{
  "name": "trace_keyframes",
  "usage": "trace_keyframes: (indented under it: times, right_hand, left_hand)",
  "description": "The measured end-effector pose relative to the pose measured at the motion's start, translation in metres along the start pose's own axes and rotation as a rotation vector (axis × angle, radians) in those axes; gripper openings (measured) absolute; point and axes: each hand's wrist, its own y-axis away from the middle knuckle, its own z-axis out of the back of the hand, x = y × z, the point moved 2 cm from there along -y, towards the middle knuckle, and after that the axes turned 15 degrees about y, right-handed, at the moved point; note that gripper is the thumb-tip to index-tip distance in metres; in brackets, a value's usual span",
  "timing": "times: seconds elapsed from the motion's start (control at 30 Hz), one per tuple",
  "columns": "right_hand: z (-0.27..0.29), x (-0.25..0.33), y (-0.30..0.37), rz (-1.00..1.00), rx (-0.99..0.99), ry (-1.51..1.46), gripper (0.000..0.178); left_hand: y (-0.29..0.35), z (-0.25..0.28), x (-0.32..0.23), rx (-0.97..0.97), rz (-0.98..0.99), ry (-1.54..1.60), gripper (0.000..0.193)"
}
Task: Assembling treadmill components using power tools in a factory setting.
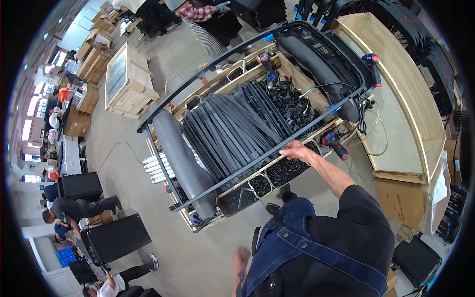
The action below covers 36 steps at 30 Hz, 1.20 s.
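A long black metal frame [232,174] lies across a wooden crate bench, with a grey padded cylinder [179,148] near its left end and a black molded end piece [321,54] at the far right. My right hand [297,151] is closed around the near rail of this frame. Beneath the frame, dark flat strips [232,126] lie stacked in the crate. My left hand [241,258] hangs low beside my body, away from the frame; it is smeared and its fingers do not show clearly.
Power drills [334,144] lie at the crate's near edge and in its far part [268,69]; another red-and-black tool [372,69] rests at the right. Small bins of black parts [260,184] line the near side. A pale wooden crate [129,81] and coworkers stand beyond.
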Motion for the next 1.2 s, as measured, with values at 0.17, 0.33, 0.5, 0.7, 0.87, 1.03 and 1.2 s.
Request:
trace_keyframes:
  times: [0.17, 0.33, 0.5, 0.7, 0.87, 1.03, 1.2]
  right_hand:
    - [-0.009, -0.037, 0.139, 0.022, 0.075, 0.005, 0.051]
    - [-0.035, -0.093, 0.290, -0.078, -0.005, 0.180, 0.053]
    - [-0.043, -0.142, 0.403, 0.117, -0.539, 1.023, 0.039]
    - [-0.069, -0.150, 0.454, 0.102, -0.780, 1.263, 0.030]
    - [-0.067, -0.148, 0.448, 0.208, -0.851, 1.355, 0.035]
    - [-0.067, -0.125, 0.438, 0.343, -0.945, 1.384, 0.034]
    - [-0.071, -0.105, 0.438, 0.448, -0.968, 1.417, 0.036]
  left_hand:
    - [-0.072, -0.239, -0.105, 0.322, -0.072, 0.015, 0.044]
    - [-0.093, -0.384, -0.138, 0.713, 0.116, 0.195, 0.087]
    - [-0.052, -0.392, -0.144, 0.592, -0.182, 0.215, 0.056]
    - [0.018, -0.324, -0.125, 0.731, -0.180, 0.367, 0.044]
    - [0.038, -0.270, -0.137, 0.576, -0.330, 0.279, 0.056]
    - [0.058, -0.230, -0.145, 0.612, -0.495, 0.290, 0.057]
    - [0.069, -0.200, -0.150, 0.599, -0.679, 0.259, 0.057]
